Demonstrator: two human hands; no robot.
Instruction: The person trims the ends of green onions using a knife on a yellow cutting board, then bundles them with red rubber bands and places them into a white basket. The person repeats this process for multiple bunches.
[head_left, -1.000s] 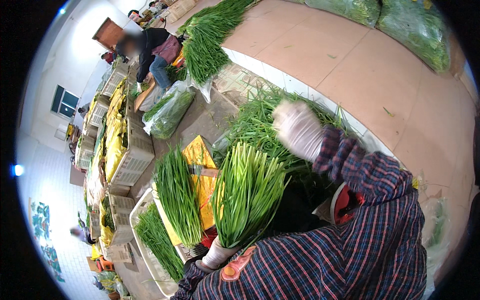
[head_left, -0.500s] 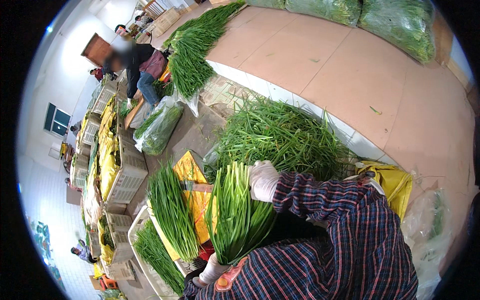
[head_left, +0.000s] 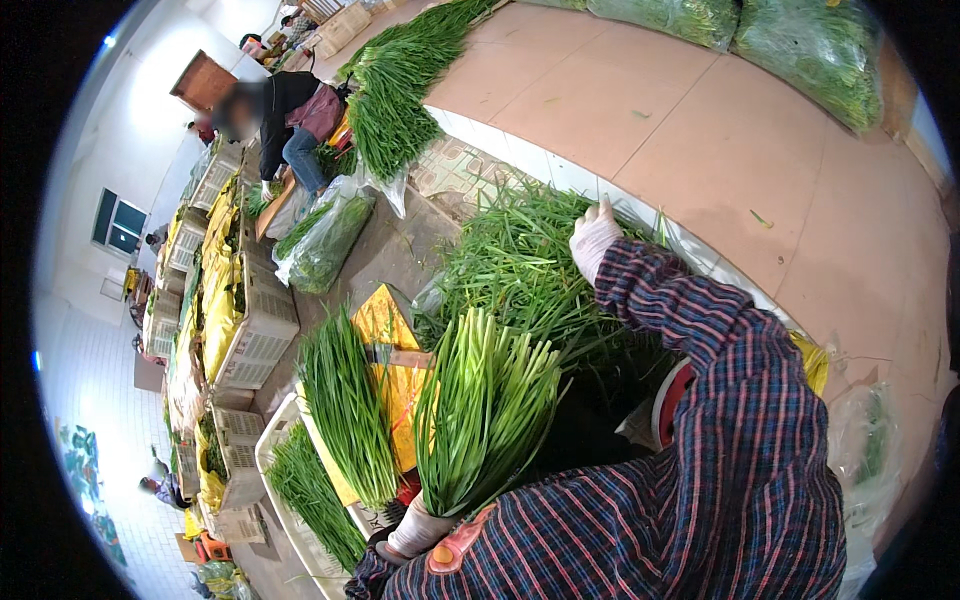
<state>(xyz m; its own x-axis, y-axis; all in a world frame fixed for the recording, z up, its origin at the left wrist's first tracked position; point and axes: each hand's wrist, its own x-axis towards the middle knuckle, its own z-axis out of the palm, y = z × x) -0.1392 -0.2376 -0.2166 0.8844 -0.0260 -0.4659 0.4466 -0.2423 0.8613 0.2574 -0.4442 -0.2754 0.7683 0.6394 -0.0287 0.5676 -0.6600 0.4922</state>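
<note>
My gloved left hand [head_left: 422, 526] is closed around the leafy lower end of a thick bunch of garlic chives [head_left: 485, 410], held in front of me with its pale cut ends up and fanned. My gloved right hand [head_left: 596, 240] is away from the bunch, at the far right of a big heap of loose chives [head_left: 520, 255]. Its fingers look stretched out, pointing away from me; no stalks show in them. Left of the held bunch, another neat bunch [head_left: 345, 415] lies on a board with yellow wrapping [head_left: 400, 395].
A white crate [head_left: 275, 445] with more chives is at lower left. Beyond are a filled clear bag [head_left: 325, 240] and a stooping co-worker [head_left: 300, 120]. Stacked crates [head_left: 262, 320] line the left. A raised tiled ledge [head_left: 640, 130] runs along the right, with filled bags [head_left: 805, 60] on it.
My right hand has left the top of the held bunch and moved right and away over the loose heap. The bunch's upper ends have spread apart; my left hand still grips it.
</note>
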